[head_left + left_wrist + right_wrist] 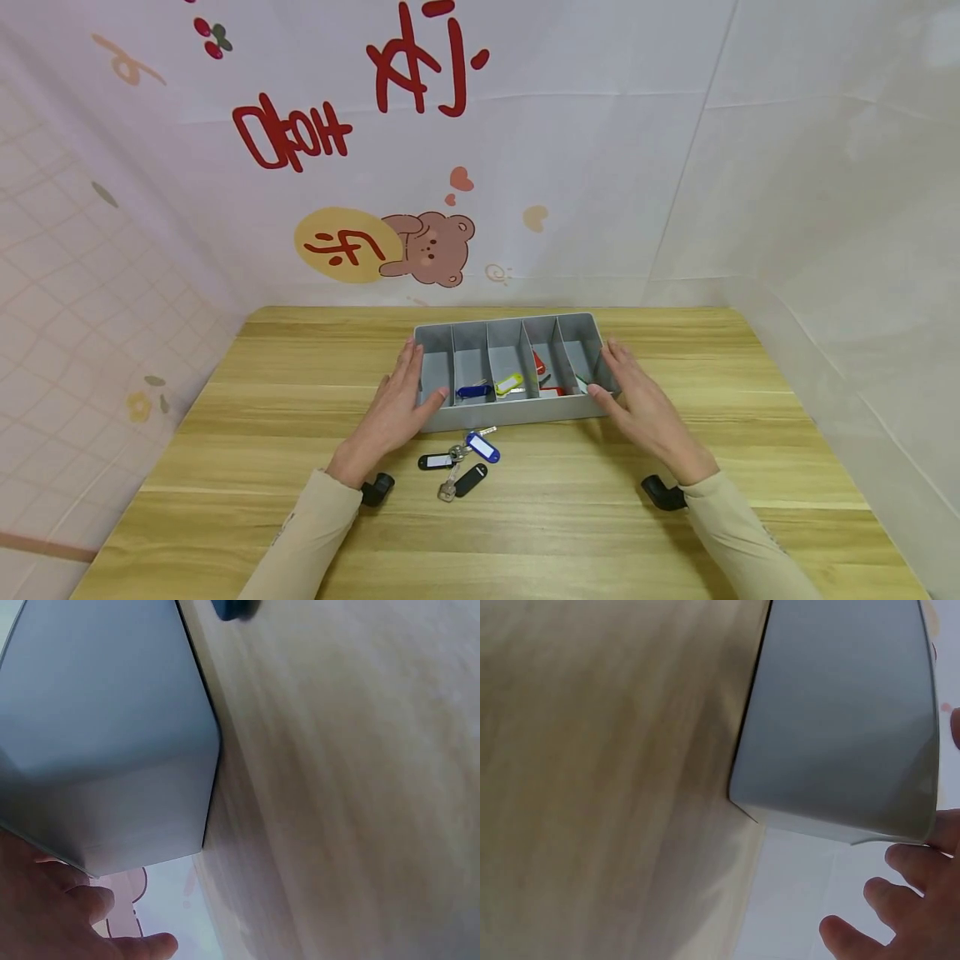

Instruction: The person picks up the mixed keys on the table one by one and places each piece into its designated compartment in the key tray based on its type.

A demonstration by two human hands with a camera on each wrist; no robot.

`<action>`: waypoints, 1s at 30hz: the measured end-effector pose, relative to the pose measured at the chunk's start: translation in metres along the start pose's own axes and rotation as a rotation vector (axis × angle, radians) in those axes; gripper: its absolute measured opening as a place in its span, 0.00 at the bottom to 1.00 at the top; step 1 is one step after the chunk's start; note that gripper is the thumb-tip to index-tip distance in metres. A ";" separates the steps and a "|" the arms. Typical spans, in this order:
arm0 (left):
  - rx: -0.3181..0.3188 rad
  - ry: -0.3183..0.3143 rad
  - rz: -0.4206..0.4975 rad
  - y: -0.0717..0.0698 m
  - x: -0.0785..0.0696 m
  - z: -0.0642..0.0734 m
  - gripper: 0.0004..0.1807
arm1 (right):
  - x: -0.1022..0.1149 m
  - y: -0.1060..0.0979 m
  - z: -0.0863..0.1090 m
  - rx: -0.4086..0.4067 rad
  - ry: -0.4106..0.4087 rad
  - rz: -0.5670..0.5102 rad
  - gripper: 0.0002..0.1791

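Note:
A grey divided tray (525, 411) sits on the table. My left hand (392, 408) is at its left end, fingers extended along the end wall and thumb at the front rim. At the right end, my right hand (654, 408) rests in the same way, thumb over the front corner. In the tray's compartments lie a blue key tag (474, 391), a yellow key tag (510, 383), red key tags (551, 392) and a partly hidden green one (581, 384). Both wrist views show fingertips beside the tray's grey walls.
In front of the tray, near my left hand, lie loose keys (447, 490) with a blue tag (483, 447) and two black tags (472, 481). The wooden table (525, 533) meets a printed white backdrop (600, 167) behind the tray.

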State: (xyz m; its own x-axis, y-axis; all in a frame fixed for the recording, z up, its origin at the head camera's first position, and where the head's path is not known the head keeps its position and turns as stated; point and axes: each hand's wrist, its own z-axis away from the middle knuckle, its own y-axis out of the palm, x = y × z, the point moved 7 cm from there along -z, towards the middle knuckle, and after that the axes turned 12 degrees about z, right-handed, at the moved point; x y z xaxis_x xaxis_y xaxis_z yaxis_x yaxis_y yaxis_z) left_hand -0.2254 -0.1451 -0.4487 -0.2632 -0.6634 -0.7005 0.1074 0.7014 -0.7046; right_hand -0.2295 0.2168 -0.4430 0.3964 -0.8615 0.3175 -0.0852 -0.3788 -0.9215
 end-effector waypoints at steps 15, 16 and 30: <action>-0.117 0.154 0.084 -0.013 -0.014 0.014 0.42 | -0.001 0.006 0.001 0.040 0.018 -0.010 0.42; -0.128 0.175 0.082 -0.014 -0.016 0.015 0.41 | -0.001 0.006 0.001 0.040 0.019 -0.010 0.42; -0.210 0.426 0.083 -0.021 -0.042 0.044 0.37 | -0.001 0.005 0.002 0.027 0.021 -0.005 0.42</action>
State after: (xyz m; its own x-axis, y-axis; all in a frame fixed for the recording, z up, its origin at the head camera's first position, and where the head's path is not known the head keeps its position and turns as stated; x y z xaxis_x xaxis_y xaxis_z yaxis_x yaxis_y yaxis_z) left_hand -0.1745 -0.1430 -0.4094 -0.6359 -0.4679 -0.6138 -0.0400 0.8142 -0.5793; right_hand -0.2288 0.2160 -0.4484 0.3777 -0.8664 0.3266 -0.0587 -0.3745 -0.9254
